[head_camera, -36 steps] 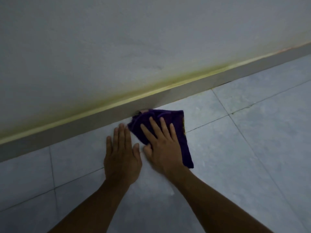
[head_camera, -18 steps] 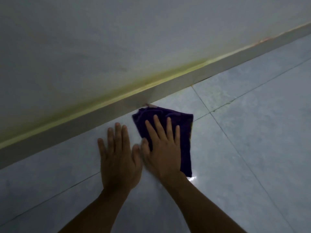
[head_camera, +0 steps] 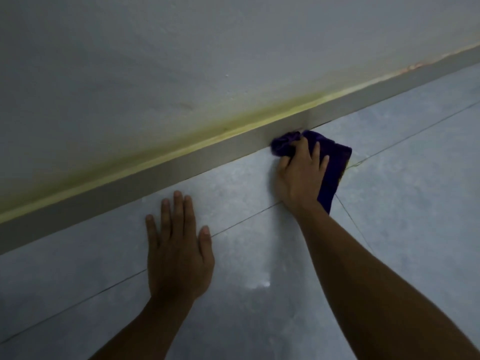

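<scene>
While the cloth is being gripped, bunched, by the right hand against the foot of the skirting board, the left hand is being rested flat, fingers straight, on the floor. Yellow stain above is being left unwiped; wiping probably early on.

Cloth on floor against skirting, right grip on cloth, left grip on floor to its left, wall behind.

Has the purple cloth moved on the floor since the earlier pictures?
Yes. The purple cloth slid rightward along the skirting board; it now covers the crossing of the grout lines, earlier clear of it.
</scene>
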The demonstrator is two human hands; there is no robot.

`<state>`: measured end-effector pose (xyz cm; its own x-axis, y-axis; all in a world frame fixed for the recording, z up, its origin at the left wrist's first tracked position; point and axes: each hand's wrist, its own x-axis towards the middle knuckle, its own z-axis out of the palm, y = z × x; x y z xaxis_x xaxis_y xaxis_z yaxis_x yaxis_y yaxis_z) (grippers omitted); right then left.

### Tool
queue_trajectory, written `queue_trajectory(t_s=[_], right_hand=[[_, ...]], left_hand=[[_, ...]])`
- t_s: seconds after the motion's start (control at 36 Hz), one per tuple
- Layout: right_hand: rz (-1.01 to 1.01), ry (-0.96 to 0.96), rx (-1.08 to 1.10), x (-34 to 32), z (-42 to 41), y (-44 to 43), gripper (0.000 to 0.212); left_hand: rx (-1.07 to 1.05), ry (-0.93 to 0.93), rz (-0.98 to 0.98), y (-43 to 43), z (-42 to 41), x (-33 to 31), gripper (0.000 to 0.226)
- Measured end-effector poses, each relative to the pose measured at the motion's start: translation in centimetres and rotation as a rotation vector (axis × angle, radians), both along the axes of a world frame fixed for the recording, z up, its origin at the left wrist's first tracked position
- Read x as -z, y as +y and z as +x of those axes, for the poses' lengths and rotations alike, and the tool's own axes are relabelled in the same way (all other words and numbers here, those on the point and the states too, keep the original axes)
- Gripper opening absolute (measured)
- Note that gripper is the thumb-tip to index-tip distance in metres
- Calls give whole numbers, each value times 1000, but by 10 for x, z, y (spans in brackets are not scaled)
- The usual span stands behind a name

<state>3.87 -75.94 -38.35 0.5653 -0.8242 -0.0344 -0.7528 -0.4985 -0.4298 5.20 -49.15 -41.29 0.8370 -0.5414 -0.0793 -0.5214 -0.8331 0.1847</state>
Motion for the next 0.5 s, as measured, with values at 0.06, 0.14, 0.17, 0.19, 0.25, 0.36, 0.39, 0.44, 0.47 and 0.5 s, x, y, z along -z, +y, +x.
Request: queue_trajectory(t_s=[0.06, 0.14, 0.17, 0.19, 0.25, 0.36, 0.39, 0.44, 0.47, 0.5], right_hand=[[-19, 16, -95, 0, -3, 19, 42], [-24, -19, -383, 2, -13, 61, 39], [-6, -25, -478, 4, -17, 75, 38], [4, -25, -557, 6, -20, 86, 38], [8, -30, -625, 8, -27, 97, 39], [-41, -32, -483, 9, -38, 87, 40], [-59, -18, -395, 9, -41, 80, 42], [-90, 20, -199, 9, -46, 59, 48], [-101, 44, -107, 9, -47, 44, 50], [-105, 70, -25, 10, -48, 28, 52]], left_hand=[[-1, 0, 7, 0, 1, 0, 72], [-3, -10, 13, 0, 0, -1, 72], [-1, -11, 18, 0, 0, -1, 73], [3, -10, 27, 0, 1, -1, 73], [9, -8, 40, 1, 2, -1, 73], [5, -13, 18, 1, 1, 0, 73], [4, -14, 7, 1, 1, 0, 72], [1, -17, -13, 2, 0, 2, 71], [1, -18, -19, 2, 0, 2, 71], [2, -18, -23, 2, 0, 2, 71]])
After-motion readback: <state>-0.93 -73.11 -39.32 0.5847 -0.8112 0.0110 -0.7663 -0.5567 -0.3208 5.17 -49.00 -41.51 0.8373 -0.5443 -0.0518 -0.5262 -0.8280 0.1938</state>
